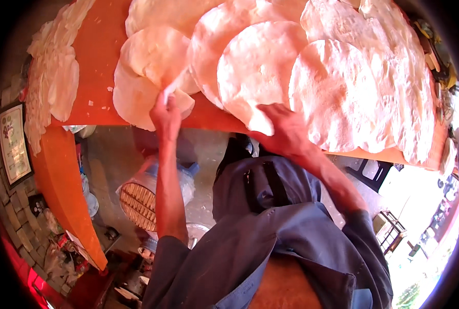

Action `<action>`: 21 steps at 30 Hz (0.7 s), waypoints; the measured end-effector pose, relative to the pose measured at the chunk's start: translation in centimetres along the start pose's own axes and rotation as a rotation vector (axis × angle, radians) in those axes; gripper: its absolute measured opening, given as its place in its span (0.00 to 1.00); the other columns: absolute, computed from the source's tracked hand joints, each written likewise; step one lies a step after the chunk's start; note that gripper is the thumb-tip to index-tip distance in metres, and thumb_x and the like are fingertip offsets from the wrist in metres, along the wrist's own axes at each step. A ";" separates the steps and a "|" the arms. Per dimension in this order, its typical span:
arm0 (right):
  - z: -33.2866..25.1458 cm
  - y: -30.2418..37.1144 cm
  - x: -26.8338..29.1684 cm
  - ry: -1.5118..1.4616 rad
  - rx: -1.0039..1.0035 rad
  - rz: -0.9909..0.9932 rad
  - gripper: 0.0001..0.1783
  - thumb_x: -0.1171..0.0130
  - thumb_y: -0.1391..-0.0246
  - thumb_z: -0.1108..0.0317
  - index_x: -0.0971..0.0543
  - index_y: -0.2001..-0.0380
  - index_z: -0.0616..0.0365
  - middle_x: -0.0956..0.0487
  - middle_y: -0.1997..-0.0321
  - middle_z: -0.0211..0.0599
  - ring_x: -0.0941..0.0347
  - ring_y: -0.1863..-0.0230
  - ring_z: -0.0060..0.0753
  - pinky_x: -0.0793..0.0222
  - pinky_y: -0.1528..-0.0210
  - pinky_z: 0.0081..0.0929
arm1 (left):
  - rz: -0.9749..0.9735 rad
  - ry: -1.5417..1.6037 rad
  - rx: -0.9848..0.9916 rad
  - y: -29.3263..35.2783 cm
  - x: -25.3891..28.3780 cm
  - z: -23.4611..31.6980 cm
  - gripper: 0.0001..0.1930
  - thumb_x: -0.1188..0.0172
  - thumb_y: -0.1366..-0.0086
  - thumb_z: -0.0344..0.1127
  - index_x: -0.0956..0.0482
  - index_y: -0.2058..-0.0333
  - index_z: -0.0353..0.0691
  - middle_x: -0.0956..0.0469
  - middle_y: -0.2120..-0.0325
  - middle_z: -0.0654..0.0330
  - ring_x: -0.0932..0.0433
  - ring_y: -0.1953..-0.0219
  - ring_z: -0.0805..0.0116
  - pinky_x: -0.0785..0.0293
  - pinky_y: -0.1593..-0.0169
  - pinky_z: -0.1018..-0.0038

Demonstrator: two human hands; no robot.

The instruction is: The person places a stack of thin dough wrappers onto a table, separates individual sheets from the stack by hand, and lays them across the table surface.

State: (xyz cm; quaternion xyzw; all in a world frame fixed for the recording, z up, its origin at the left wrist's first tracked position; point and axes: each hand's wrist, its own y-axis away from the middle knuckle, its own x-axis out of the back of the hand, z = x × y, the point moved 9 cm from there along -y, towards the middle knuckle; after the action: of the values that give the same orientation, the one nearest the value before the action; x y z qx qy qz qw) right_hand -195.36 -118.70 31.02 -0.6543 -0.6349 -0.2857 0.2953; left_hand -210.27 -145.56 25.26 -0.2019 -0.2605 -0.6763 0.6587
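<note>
Thin round flatbreads lie overlapping across an orange table [98,62]. My left hand [166,116] is closed in a pinch on the folded-up edge of a flatbread [154,59] on the left. Beneath it another flatbread [131,103] reaches past the table's near edge. My right hand [285,126] grips the near edge of a flatbread [263,64] in the middle, its fingers on top and the thumb side low. Right of that hand lies one more flatbread [337,87], its surface blistered.
Stacked flatbreads [59,77] hang at the table's left end, with more along the right. Under the table stands a plastic-wrapped bundle with a woven end [139,203]. A framed sheet [14,144] is against the brick wall at left. A dark metal rack [389,229] stands at right.
</note>
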 end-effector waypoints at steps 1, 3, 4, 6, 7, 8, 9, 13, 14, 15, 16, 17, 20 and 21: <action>-1.5 -0.9 -1.7 0.066 0.063 -0.023 0.23 0.33 0.55 0.65 0.23 0.54 0.60 0.21 0.63 0.49 0.23 0.64 0.50 0.26 0.61 0.40 | -0.038 0.282 0.275 0.3 0.5 -1.8 0.17 0.46 0.34 0.35 0.26 0.51 0.30 0.22 0.58 0.54 0.23 0.57 0.63 0.25 0.53 0.68; -1.0 -1.5 -4.5 0.105 0.051 0.008 0.19 0.38 0.54 0.69 0.22 0.56 0.59 0.22 0.67 0.48 0.24 0.67 0.53 0.26 0.63 0.42 | 0.017 0.284 0.121 -1.3 4.2 -1.5 0.17 0.48 0.31 0.36 0.25 0.50 0.30 0.21 0.60 0.56 0.23 0.60 0.68 0.27 0.55 0.73; -0.6 -1.4 -5.0 0.087 0.041 -0.037 0.16 0.42 0.55 0.74 0.20 0.59 0.59 0.22 0.68 0.49 0.24 0.68 0.55 0.26 0.65 0.42 | 0.038 0.132 0.064 -2.7 6.9 -3.2 0.18 0.47 0.31 0.36 0.25 0.49 0.29 0.21 0.57 0.54 0.23 0.57 0.67 0.27 0.53 0.72; 1.5 -1.6 -4.2 -0.079 -0.036 -0.031 0.11 0.40 0.49 0.71 0.19 0.62 0.60 0.20 0.70 0.49 0.22 0.72 0.45 0.26 0.67 0.34 | 0.107 0.331 0.079 -4.4 13.0 -3.3 0.22 0.43 0.33 0.38 0.29 0.46 0.26 0.24 0.51 0.53 0.25 0.50 0.67 0.30 0.45 0.70; 2.2 -1.6 -3.6 -0.121 -0.148 -0.096 0.10 0.40 0.46 0.69 0.19 0.61 0.62 0.19 0.70 0.46 0.22 0.73 0.39 0.26 0.68 0.29 | 0.234 0.137 0.040 -6.0 18.9 -4.5 0.24 0.42 0.33 0.38 0.31 0.45 0.26 0.24 0.50 0.53 0.26 0.50 0.68 0.31 0.44 0.70; 6.2 -1.0 -3.6 -0.380 -0.326 -0.097 0.09 0.40 0.46 0.70 0.19 0.64 0.63 0.18 0.71 0.42 0.23 0.74 0.34 0.27 0.69 0.27 | 0.138 0.126 0.016 -6.2 18.1 1.9 0.24 0.42 0.33 0.39 0.30 0.44 0.28 0.25 0.49 0.53 0.26 0.50 0.68 0.31 0.44 0.71; 8.0 -0.8 -3.9 -0.661 -0.460 -0.103 0.07 0.39 0.47 0.70 0.18 0.67 0.64 0.18 0.73 0.38 0.24 0.75 0.29 0.28 0.69 0.25 | 0.148 0.062 -0.124 -8.6 22.5 1.8 0.22 0.44 0.32 0.39 0.29 0.45 0.29 0.24 0.50 0.54 0.25 0.50 0.69 0.31 0.45 0.73; 5.7 -2.1 -0.6 -0.910 -0.520 -0.050 0.10 0.43 0.40 0.68 0.19 0.63 0.66 0.20 0.73 0.35 0.25 0.73 0.21 0.29 0.70 0.20 | 0.207 -0.361 -0.340 -9.0 28.1 13.9 0.19 0.48 0.30 0.39 0.26 0.46 0.34 0.21 0.56 0.59 0.23 0.58 0.71 0.28 0.51 0.75; 5.2 -2.3 1.0 -0.918 -0.529 0.006 0.12 0.43 0.40 0.66 0.20 0.62 0.66 0.20 0.73 0.34 0.25 0.74 0.21 0.30 0.70 0.19 | 0.134 -0.463 -0.376 -9.0 26.6 15.0 0.18 0.49 0.30 0.39 0.25 0.46 0.36 0.20 0.58 0.61 0.22 0.60 0.72 0.27 0.54 0.75; 4.8 -2.8 2.4 -0.926 -0.513 0.052 0.13 0.42 0.40 0.65 0.20 0.61 0.66 0.20 0.72 0.35 0.25 0.72 0.21 0.30 0.69 0.19 | 0.020 -0.549 -0.465 -7.8 24.1 16.1 0.18 0.50 0.30 0.39 0.25 0.46 0.39 0.19 0.60 0.62 0.22 0.63 0.72 0.26 0.56 0.75; 3.5 -3.6 4.1 -0.897 -0.481 0.095 0.13 0.42 0.40 0.65 0.20 0.61 0.66 0.20 0.72 0.35 0.24 0.72 0.21 0.30 0.69 0.18 | -0.094 -0.623 -0.553 -6.5 20.3 15.9 0.18 0.51 0.29 0.39 0.25 0.45 0.42 0.19 0.61 0.64 0.22 0.66 0.71 0.26 0.58 0.74; 3.5 -3.7 5.8 -0.831 -0.488 0.165 0.13 0.42 0.40 0.65 0.20 0.61 0.66 0.19 0.71 0.36 0.24 0.72 0.21 0.29 0.70 0.18 | -0.247 -0.272 -0.263 -7.2 12.5 11.6 0.16 0.52 0.29 0.39 0.24 0.47 0.43 0.19 0.65 0.59 0.23 0.67 0.71 0.26 0.60 0.72; 1.1 -5.7 10.1 -0.930 -0.343 0.296 0.13 0.42 0.40 0.66 0.20 0.60 0.66 0.18 0.72 0.38 0.22 0.74 0.23 0.28 0.72 0.18 | -0.535 -0.691 -0.338 -2.7 1.7 5.5 0.17 0.51 0.36 0.28 0.26 0.48 0.39 0.23 0.59 0.40 0.23 0.57 0.44 0.26 0.54 0.58; -0.3 -6.6 10.8 -0.977 -0.275 0.296 0.13 0.43 0.39 0.66 0.20 0.60 0.66 0.18 0.74 0.38 0.22 0.75 0.24 0.27 0.72 0.18 | -0.671 -0.584 -0.036 -1.8 0.9 -0.4 0.19 0.46 0.37 0.32 0.27 0.47 0.35 0.23 0.58 0.40 0.24 0.53 0.44 0.28 0.51 0.56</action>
State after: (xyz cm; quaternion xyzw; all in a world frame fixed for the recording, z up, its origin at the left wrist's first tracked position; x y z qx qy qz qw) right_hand -201.64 -111.63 39.50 -0.8264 -0.5561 0.0165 -0.0862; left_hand -212.07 -146.47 25.35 -0.3000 -0.4750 -0.7717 0.2982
